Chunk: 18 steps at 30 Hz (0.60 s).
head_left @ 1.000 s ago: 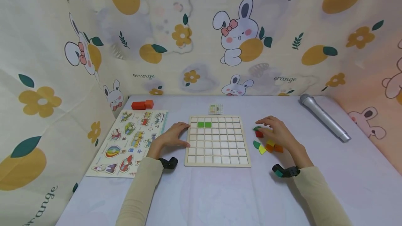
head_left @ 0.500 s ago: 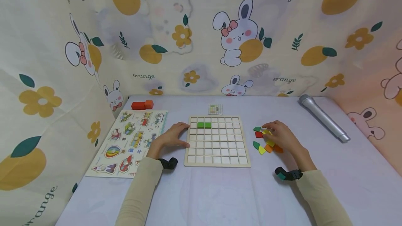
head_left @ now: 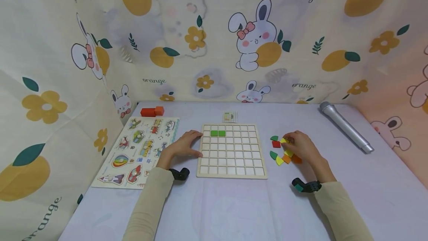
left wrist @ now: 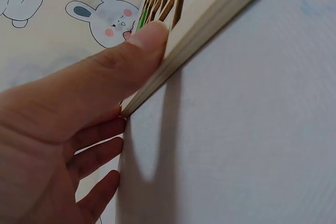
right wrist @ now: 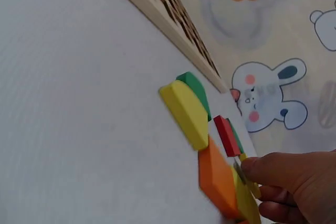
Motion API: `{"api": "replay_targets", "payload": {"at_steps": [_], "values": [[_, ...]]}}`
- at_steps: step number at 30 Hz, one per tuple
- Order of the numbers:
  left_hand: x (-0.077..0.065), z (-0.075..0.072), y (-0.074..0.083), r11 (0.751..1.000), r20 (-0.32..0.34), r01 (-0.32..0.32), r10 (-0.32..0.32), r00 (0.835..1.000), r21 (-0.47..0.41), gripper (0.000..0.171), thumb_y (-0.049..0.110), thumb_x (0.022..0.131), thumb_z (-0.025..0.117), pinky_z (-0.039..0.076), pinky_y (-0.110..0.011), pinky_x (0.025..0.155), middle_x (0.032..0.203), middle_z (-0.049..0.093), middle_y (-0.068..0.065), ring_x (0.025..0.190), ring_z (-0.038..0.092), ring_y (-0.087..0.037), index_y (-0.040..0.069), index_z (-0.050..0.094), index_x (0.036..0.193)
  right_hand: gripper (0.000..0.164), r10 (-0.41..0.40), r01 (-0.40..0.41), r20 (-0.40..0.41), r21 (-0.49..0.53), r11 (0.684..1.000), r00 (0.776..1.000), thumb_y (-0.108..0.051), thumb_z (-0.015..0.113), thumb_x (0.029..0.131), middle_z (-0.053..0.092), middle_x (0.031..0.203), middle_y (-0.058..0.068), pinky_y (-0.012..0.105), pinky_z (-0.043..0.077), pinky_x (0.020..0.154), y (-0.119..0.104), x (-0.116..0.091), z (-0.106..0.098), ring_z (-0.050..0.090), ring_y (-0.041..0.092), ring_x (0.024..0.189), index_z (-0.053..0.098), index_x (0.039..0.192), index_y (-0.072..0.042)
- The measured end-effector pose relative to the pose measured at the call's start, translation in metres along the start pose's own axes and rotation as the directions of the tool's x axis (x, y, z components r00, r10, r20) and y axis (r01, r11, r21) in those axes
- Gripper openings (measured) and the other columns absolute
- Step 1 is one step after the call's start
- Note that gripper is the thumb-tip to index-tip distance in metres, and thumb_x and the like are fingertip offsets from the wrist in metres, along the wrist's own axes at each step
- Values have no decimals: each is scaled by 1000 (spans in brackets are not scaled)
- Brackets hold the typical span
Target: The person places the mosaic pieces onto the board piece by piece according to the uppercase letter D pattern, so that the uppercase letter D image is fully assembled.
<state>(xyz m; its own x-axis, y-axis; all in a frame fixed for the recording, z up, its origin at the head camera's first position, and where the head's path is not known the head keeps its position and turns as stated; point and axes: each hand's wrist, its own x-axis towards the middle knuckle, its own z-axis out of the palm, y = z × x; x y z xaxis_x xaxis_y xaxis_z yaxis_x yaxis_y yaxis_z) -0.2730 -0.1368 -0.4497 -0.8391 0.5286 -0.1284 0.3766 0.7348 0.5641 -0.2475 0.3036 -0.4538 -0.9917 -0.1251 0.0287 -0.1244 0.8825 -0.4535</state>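
A wooden grid board (head_left: 232, 174) lies mid-table, with two green square tiles (head_left: 218, 133) side by side in its second row. My left hand (head_left: 182, 145) rests against the board's left edge; in the left wrist view its thumb (left wrist: 147, 38) touches the rim, the other fingers lying loosely along the side. Right of the board, my right hand (head_left: 299, 144) is over a small pile of coloured pieces. Its thumb and fingers pinch a yellow piece (right wrist: 253, 184). Around it lie a red piece (head_left: 276, 144), green quarter-round pieces (head_left: 273, 154), a yellow one (head_left: 279, 161) and orange ones (head_left: 286, 158).
A picture puzzle board (head_left: 133, 159) lies at left, partly under the left arm. Red blocks (head_left: 152, 112) stand behind it. A small pattern card (head_left: 230, 116) is beyond the grid board. A silver microphone (head_left: 346, 126) lies back right. Printed cloth walls (head_left: 214, 66) surround the table.
My right hand has drawn back slightly from the green and red pieces and settled at the yellow one, its fingers closing together. My left hand and the board have stayed put.
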Motion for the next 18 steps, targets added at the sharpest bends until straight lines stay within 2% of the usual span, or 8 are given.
{"api": "replay_targets", "payload": {"at_steps": [3,6,9,14,18], "values": [[0,0,0,1000,0,-7,7,1000,1,85,35,74,78,21,-43,114,147,32,-13,138,25,-30,7,37,142,32,-23,23,-30,20,1000,999,-20,68,85,57,102,16,44,53,81,-5,3,0,51,30,92,64,111,-1],[1,1,-1,1000,0,-17,17,1000,8,85,35,74,78,21,-43,114,147,32,-14,137,25,-30,6,36,142,31,-79,82,-44,64,995,996,-18,68,86,57,107,15,50,49,88,-16,9,2,51,31,99,65,112,-4],[2,2,-3,1000,0,-24,24,1000,19,85,36,74,78,21,-43,114,147,33,-13,137,26,-30,7,36,142,31,-149,151,-29,107,983,988,-18,67,86,58,109,11,50,48,90,-32,16,6,52,29,103,66,114,-7],[3,2,-3,1000,2,-25,25,1000,14,85,35,74,78,21,-43,114,147,32,-13,137,25,-30,6,36,142,31,-287,288,-32,137,948,958,-19,68,86,62,106,7,46,50,85,-61,30,21,55,25,99,66,114,-7],[2,1,-2,1000,4,-17,17,1000,21,85,35,75,77,21,-43,114,147,32,-13,137,25,-29,7,36,143,26,-347,351,-56,187,918,936,-18,68,85,64,103,6,41,50,82,-84,45,40,56,22,94,68,109,-8]]}}
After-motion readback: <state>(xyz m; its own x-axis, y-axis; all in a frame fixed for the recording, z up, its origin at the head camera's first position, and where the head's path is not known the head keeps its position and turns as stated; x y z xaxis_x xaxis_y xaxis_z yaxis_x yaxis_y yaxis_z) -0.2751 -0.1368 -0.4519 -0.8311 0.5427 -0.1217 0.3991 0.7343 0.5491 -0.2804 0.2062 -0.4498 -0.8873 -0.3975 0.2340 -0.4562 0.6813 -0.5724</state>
